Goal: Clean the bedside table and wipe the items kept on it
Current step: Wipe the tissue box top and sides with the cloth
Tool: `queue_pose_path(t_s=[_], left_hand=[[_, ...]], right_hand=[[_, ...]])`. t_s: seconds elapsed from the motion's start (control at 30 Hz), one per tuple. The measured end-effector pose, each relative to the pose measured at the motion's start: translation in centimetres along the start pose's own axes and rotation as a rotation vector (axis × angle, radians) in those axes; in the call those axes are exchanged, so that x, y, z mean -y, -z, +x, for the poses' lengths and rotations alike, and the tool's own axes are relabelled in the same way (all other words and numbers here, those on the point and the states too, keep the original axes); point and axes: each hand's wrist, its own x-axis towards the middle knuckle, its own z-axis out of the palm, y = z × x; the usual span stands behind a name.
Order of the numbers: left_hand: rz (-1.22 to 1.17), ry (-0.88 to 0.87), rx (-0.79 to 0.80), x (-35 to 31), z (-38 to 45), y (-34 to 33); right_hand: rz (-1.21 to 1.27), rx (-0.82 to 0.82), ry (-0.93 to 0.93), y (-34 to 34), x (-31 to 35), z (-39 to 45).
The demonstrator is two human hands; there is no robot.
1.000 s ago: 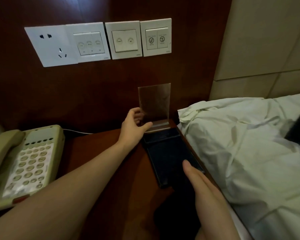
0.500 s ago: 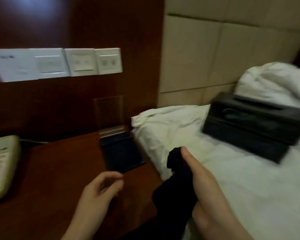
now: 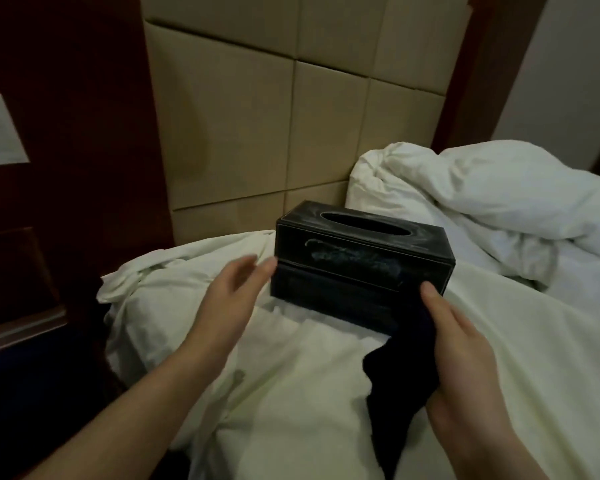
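Half a second ago I faced the bedside surface with my left hand curled over it; since then my view has swung to the bed. The tissue box [image 3: 361, 261], black, rectangular and leather-like with an oval slot on top, sits on the rumpled white bedding [image 3: 291, 393]. My left hand [image 3: 229, 296] is spread, fingertips at the box's left end. My right hand [image 3: 465, 368] pinches a soft dark cloth [image 3: 402, 372] just beside the box's near right corner.
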Motion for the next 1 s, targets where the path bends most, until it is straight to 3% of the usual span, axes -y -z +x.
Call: queue_pose_path(t_s=[0.17,0.3,0.4,0.5,0.6,0.8,1.0], left_hand=[[-0.1,0.037,0.052,-2.3,5.3,-3.4],[-0.087,0.055,0.108,-2.5,6.7,-4.1],[-0.085,0.064,0.061,-2.2,7.0,-3.7],[-0.172,0.111,-0.09,-2.1,6.9,-2.9],[-0.24,0.158,-0.172,-2.7,6.1,-1.2],[-0.364,0.196,-0.176,-3.0,1.2,3.7],[-0.427,0.267,-0.156,-2.5,-7.1,12.9]], right_hand=[[0.004,-0.134,0.124,1.0,0.1,2.7],[-0.101,-0.086,0.144,1.1,0.2,3.6],[-0.158,-0.102,0.224,1.2,-0.2,3.5],[-0.158,-0.137,0.253,0.8,-0.7,3.3],[-0.176,-0.132,0.292,0.2,-1.2,2.9],[-0.097,-0.108,0.291,-1.8,-1.8,0.6],[-0.089,0.013,0.265,-5.1,-2.3,-4.6]])
